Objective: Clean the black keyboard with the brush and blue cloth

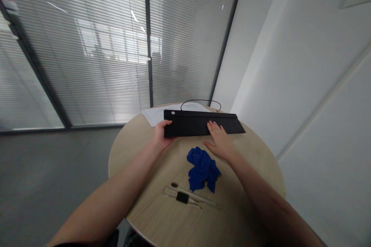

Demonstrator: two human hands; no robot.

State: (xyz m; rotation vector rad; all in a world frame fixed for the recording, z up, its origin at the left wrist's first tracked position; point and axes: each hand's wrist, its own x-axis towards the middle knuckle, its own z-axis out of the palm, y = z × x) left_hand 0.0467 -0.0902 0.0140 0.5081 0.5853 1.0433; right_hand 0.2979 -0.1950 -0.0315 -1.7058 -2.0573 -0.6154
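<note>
Fingers of our left hand [162, 137] are clamping left end of black slab [193, 124] near far edge of table [127, 152]; our right hand [220, 142] is resting on it, thumb apart.

Glass partition with grey slatted blinds [116, 77]: brightest area, pale daylight-like patches and thin white streaks of glare.
White plain wall [313, 65]: soft, even grey light, duller toward the right edge.
Round light-wood table [139, 200]: moderately lit, darker at the near right, faint soft shadows.
Grey smooth floor [58, 166]: dim.
Sharpness: slightly soft overall, fine print on the white paper sheets [156, 115] unreadable.
Edges: wide-angle stretch, leaning uprights.
</note>
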